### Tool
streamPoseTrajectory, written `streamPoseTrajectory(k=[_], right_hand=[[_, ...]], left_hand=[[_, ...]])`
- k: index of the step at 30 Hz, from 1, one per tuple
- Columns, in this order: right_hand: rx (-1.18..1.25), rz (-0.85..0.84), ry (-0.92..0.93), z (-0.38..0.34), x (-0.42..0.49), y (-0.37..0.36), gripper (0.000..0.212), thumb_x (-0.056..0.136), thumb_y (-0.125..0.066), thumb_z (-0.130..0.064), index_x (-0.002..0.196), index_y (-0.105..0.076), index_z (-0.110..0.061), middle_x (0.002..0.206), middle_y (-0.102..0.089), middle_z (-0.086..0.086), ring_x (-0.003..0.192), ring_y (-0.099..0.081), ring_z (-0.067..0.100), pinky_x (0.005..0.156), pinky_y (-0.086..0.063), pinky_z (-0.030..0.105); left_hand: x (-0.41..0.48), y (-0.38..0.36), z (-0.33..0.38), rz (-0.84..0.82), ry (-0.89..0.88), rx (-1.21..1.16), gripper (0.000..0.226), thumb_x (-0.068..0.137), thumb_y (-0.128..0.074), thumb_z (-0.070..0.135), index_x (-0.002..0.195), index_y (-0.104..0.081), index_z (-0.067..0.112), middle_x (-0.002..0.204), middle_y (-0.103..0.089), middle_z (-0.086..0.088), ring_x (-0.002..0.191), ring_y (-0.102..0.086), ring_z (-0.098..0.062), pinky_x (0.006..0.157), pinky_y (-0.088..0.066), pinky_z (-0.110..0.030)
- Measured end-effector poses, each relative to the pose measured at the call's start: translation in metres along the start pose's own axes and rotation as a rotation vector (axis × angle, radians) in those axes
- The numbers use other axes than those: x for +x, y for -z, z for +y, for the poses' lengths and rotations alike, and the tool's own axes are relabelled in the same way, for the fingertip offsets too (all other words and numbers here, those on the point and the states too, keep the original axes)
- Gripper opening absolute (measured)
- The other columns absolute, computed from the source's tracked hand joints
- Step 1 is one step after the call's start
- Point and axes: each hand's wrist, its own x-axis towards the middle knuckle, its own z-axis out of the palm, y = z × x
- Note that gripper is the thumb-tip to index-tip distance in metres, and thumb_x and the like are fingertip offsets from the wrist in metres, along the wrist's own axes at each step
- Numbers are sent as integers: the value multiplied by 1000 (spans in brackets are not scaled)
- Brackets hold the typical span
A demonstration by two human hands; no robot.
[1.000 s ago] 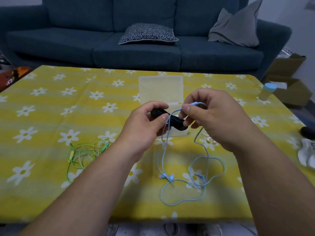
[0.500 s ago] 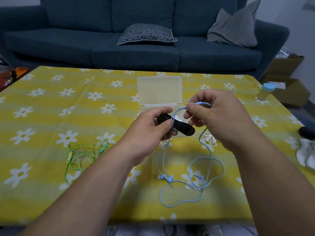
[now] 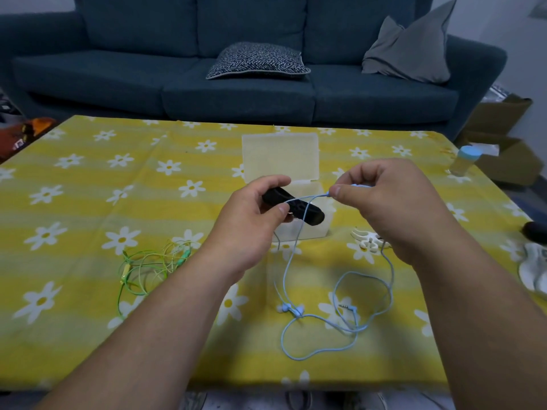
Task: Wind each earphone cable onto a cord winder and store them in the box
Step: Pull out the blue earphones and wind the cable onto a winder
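Left hand [image 3: 251, 220] fingers pinch black winder [image 3: 293, 206] above open box [image 3: 296, 184]; right hand [image 3: 390, 208] fingers pinch blue cable [image 3: 313, 197]. Keep cable taut w/ even turns; rest lies loose on surface [image 3: 88, 202].

On the table [image 3: 88, 335], the tangled earphones [image 3: 148, 267] lie left of the box [image 3: 281, 161], a winder [image 3: 368, 241] right.

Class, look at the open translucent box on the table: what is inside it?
The box seems empty through its wall, but the left hand and black cord winder cover most of its opening, so that cannot be confirmed.
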Motion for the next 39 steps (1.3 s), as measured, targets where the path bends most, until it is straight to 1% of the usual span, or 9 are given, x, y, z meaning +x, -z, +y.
streamPoseTrajectory(k=[3,5,8,14,18,22,26,33,39], right_hand=[[-57,18,-9,-2,-1,-1,14,83,-76,-18,71,-70,-14,56,-60,-6,40,-41,3,35,-26,13],[-102,33,-20,-1,0,-2,13,83,-76,-17,71,-69,-16,70,-65,4,46,-45,4,36,-28,14],[-92,39,-22,-1,0,-3,12,84,-75,-16,74,-70,-14,60,-56,-5,35,-41,2,35,-26,11],[-28,85,35,1,4,-7,13,84,-75,-21,73,-70,-19,55,-55,-10,46,-43,2,49,-37,20],[33,86,52,-1,2,-7,11,87,-72,-15,77,-69,-11,60,-63,0,46,-53,7,45,-40,16],[209,123,40,-4,1,-5,7,92,-66,-9,85,-66,-6,67,-71,5,53,-64,12,48,-47,20],[436,202,4,-7,4,-2,7,93,-62,-3,87,-64,-8,73,-74,7,62,-70,16,54,-53,23],[806,455,-45,-5,19,20,16,93,-59,0,82,-59,-11,74,-73,7,69,-73,18,61,-54,23],[940,599,-87,1,27,38,15,92,-58,3,83,-58,-9,75,-72,10,72,-74,19,69,-57,24]], left_hand=[[0,2,1,-10,-29,38,40,96,-54,-1,121,-63,29,109,-68,-3,92,-68,-13,72,-43,-8],[-2,3,2,-28,-40,45,39,97,-52,-1,117,-65,30,107,-68,-2,87,-67,-7,71,-43,-8],[-3,3,4,-48,-27,22,39,99,-46,-1,111,-66,29,109,-68,-5,87,-66,-4,71,-46,-10],[-5,-1,6,-89,42,-19,39,99,-43,1,103,-67,31,100,-71,2,85,-66,-8,86,-47,-31],[-6,-4,10,-106,85,-107,25,98,-50,10,97,-66,29,85,-69,11,70,-65,-4,82,-47,-30],[-7,-3,5,-157,45,-32,21,93,-61,9,94,-65,30,92,-67,4,80,-62,-11,81,-47,-31],[-6,-1,2,-228,52,12,23,93,-59,6,100,-67,26,92,-67,3,78,-58,-10,82,-45,-31],[-7,12,2,-303,57,0,30,92,-53,-6,105,-66,18,84,-65,7,69,-55,-5,66,-42,-13],[-7,23,-2,-331,113,41,36,92,-53,-7,101,-68,25,93,-65,6,73,-55,-11,67,-41,-24]])
